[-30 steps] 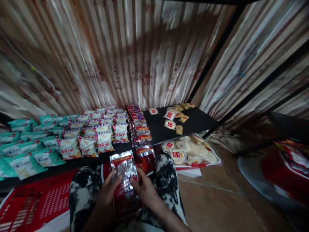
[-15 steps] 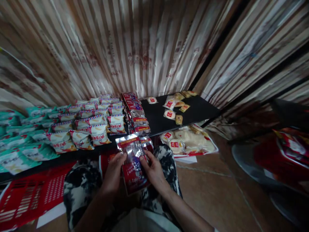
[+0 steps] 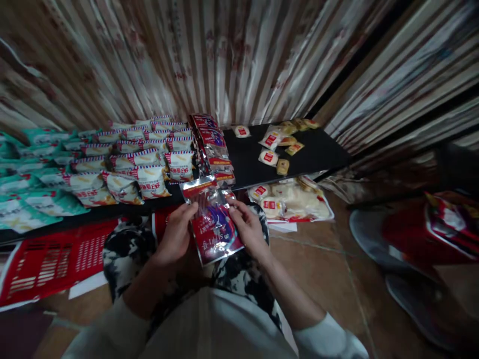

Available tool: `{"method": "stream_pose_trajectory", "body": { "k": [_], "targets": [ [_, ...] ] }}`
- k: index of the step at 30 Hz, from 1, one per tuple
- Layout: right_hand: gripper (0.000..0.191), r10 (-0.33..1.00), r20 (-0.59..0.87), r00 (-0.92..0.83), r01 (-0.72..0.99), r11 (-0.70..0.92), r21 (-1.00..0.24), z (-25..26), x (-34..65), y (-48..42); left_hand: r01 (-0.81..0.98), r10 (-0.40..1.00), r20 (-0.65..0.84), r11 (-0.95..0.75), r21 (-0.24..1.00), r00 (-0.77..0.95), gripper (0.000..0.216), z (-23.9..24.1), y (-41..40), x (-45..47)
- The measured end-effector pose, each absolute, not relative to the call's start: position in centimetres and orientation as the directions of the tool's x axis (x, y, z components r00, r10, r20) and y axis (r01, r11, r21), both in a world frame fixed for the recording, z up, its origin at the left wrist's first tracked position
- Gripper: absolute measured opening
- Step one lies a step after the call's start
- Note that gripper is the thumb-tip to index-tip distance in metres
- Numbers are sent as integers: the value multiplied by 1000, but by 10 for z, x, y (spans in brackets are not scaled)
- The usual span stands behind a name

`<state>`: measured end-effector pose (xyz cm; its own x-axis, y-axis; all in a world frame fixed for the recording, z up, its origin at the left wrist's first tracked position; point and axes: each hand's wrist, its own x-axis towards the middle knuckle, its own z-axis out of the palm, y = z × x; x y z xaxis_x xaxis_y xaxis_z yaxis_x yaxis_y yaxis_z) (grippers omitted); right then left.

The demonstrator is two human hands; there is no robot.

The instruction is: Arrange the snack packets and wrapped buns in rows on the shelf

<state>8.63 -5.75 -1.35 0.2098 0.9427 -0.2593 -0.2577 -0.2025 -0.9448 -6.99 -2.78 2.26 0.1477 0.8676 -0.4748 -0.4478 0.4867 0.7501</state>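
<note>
Over my lap a shiny red and purple foil pouch (image 3: 215, 227) lies between both hands, tilted, with its silver-edged top toward the shelf. My left hand (image 3: 175, 232) grips its left edge near the top, thumb on the front. On the opposite edge, my right hand (image 3: 249, 227) is closed with thumb and fingers. Part of another shiny packet shows behind the pouch near my right fingers; how many are there I cannot tell. Just beyond, a row of similar red pouches (image 3: 213, 144) stands packed together on the black shelf (image 3: 250, 164).
White snack bags (image 3: 151, 180) and green snack bags (image 3: 56, 204) fill the shelf's left. Small wrapped cakes (image 3: 268, 157) lie scattered on its right. Below are a red basket (image 3: 56, 264) and a large bag of wrapped cakes (image 3: 295, 202). Another red container (image 3: 406, 232) stands at right.
The view has tipped down, so the shelf sits higher. The pouch has been spread flatter and its front now faces me more fully; both hands still grip it.
</note>
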Motion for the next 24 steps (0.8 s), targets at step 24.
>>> {"method": "stream_pose_trajectory", "body": {
  "k": [24],
  "targets": [
    [35, 943, 272, 192, 501, 144, -854, -44, 130, -51, -340, 655, -711, 749, 569, 254, 28, -18, -66, -101]
  ]
}}
